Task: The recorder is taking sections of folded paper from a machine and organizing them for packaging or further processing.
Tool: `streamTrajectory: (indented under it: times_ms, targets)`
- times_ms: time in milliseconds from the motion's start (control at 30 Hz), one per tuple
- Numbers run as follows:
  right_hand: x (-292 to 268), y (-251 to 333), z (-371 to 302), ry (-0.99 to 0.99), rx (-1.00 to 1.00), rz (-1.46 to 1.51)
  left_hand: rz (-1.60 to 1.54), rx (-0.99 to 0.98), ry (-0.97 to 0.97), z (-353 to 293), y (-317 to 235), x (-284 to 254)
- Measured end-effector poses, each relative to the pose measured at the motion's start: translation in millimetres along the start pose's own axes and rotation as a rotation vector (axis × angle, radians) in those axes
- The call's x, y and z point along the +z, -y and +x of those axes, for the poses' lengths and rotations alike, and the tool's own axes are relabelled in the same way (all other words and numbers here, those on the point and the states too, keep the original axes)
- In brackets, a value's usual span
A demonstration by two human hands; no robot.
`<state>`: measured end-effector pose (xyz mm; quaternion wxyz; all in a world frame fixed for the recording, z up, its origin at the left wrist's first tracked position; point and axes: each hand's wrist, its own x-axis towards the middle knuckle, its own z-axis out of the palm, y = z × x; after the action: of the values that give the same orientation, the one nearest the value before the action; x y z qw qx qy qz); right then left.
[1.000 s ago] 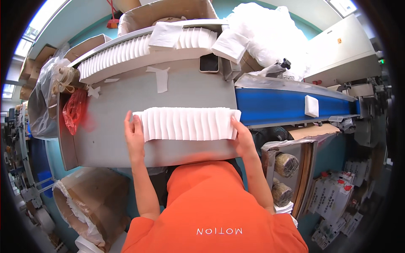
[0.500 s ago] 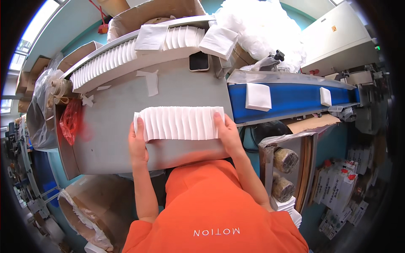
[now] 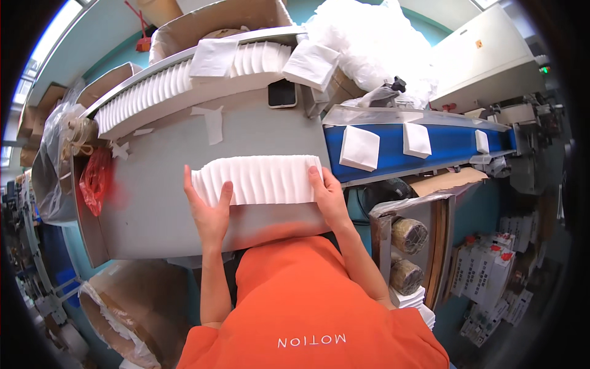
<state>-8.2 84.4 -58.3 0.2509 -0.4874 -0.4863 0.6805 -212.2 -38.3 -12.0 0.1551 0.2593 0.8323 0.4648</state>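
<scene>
In front of me, a long row of white folded paper napkins (image 3: 261, 179) is standing on edge, packed side by side above the grey metal table. My right hand (image 3: 327, 194) grips its right end, thumb on the front face and fingers round the end. At the left end, my left hand (image 3: 210, 212) clasps the row, with the thumb at the near side and the forefinger stretched along the outer end. Its other fingers are hidden. A few napkins at the left end lean and fan slightly.
Across the back of the grey table (image 3: 153, 209) runs a curved rack of white napkins (image 3: 147, 92), with a phone (image 3: 283, 94) beside it. On the right, a blue conveyor belt (image 3: 388, 144) carries three napkin stacks. A red plastic bag (image 3: 95, 181) hangs left; a cardboard box (image 3: 144, 301) stands below.
My left hand has shifted its hold, its thumb moving inward along the row and its forefinger spreading outward. On the belt, the stacks have moved left and another has appeared.
</scene>
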Motion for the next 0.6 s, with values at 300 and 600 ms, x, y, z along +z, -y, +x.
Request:
streamTrajectory:
  times_ms: [300, 600]
  targets:
    - [-12.7, 1.4, -3.2, -0.036, -0.123, -0.272, 0.144, 0.115, 0.123, -0.1, 2.4, 5.2]
    - [-38.5, -12.3, -14.0, 0.016, 0.285, 0.206, 0.232, 0.247, 0.099, 2.3, 8.3, 5.8]
